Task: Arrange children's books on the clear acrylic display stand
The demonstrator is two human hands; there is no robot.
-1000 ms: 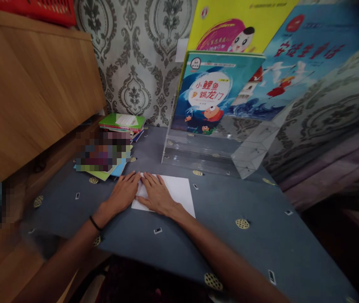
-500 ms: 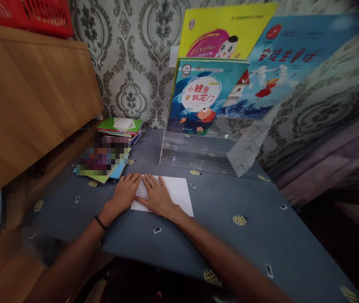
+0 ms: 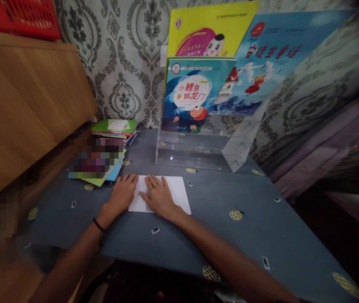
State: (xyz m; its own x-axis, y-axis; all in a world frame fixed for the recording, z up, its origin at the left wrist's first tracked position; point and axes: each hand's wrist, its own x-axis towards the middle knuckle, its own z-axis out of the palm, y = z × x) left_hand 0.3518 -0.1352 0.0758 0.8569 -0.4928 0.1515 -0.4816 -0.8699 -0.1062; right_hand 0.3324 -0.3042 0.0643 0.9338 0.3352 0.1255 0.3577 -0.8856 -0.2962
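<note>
A white sheet of paper (image 3: 179,195) lies flat on the grey-blue table cover (image 3: 204,227). My left hand (image 3: 123,194) rests over the paper's left edge, its fingers stretched forward; a dark band circles that wrist. On the middle of the sheet lies my right hand (image 3: 159,195), palm down, fingers extended and thumb pointing left. A strip of white paper shows between the two hands. Neither hand grasps anything.
Behind the paper, a clear acrylic stand (image 3: 192,155) holds several picture books (image 3: 195,94). Stacked books (image 3: 114,126) lie at the back left, with more books (image 3: 116,168) in front. A wooden cabinet (image 3: 34,92) bearing a red basket (image 3: 18,19) stands at left.
My hands have moved apart; the right slid right across the paper and the left shifted slightly left, so more white shows between them. The whole view has shifted a little.
</note>
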